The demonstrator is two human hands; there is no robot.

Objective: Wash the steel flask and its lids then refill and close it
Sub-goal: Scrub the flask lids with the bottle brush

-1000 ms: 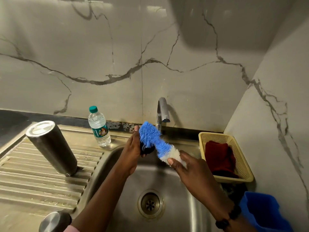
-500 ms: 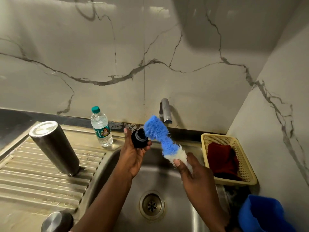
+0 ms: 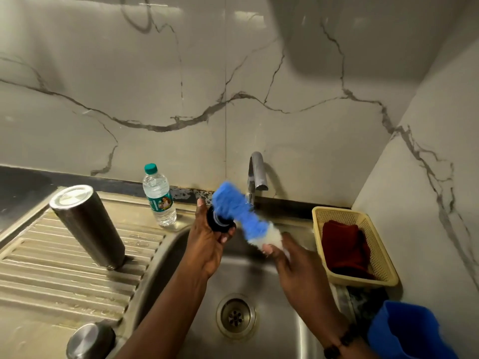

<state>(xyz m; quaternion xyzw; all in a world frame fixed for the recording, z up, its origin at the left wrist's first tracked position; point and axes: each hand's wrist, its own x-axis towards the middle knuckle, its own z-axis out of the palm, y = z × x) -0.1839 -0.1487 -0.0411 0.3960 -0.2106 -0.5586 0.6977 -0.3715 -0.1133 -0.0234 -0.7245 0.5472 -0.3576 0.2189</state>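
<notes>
A: Nearest to us, w/ the sink bowl [image 3: 261, 281] as ref?
B: Steel lid [image 3: 89, 342] sits dome up on the counter edge, left of the bowl, close to the cam. Blue tub [image 3: 407, 332] on the right of it.
A: Hands?
B: Both over the bowl. Left hand [image 3: 207, 244] grips a small black inner lid [image 3: 219, 221], fingers curled round it. Right hand [image 3: 293, 265] holds the white end of a brush [image 3: 242, 216]; its blue bristles press onto the black lid. Brush is blurred.
A: Flask?
B: Steel flask [image 3: 86, 224] stands upside down on the ribbed drainboard [image 3: 51, 268], left of the bowl, leaning in the wide lens. Well apart from both hands.
A: Further back?
B: Yellow basket [image 3: 378, 257] just right of the bowl, red cloth [image 3: 342, 247] inside. Water bottle [image 3: 159, 198] w/ green cap at the bowl's back left. Tap [image 3: 256, 174] behind the bowl, against the marble wall [image 3: 181, 73]; can't tell if it runs.
</notes>
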